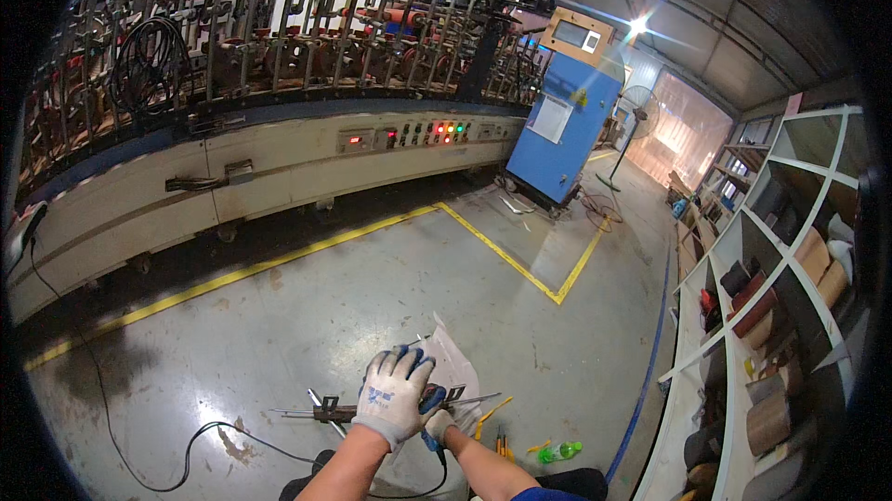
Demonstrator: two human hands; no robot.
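Observation:
My left hand (395, 394), in a white work glove with blue fingertips, is bent over something between the hands that its back hides. Just right of it and lower, my right hand (437, 422), gloved alike, is closed and partly covered by the left; what it grips cannot be made out. A black cord (442, 475) hangs down by the right hand. Under and beside my hands lies a dark metal bracket (334, 414) with thin rods sticking out at both sides. A pale sheet (451, 359) spreads on the floor beyond them.
At my right are a green bottle (560, 452), orange slim tools (503, 441) and a yellow strip (492, 414). A black cable (104, 399) snakes across the floor at left. A long machine (279, 166), blue cabinet (562, 125) and white shelves (734, 389) stand around.

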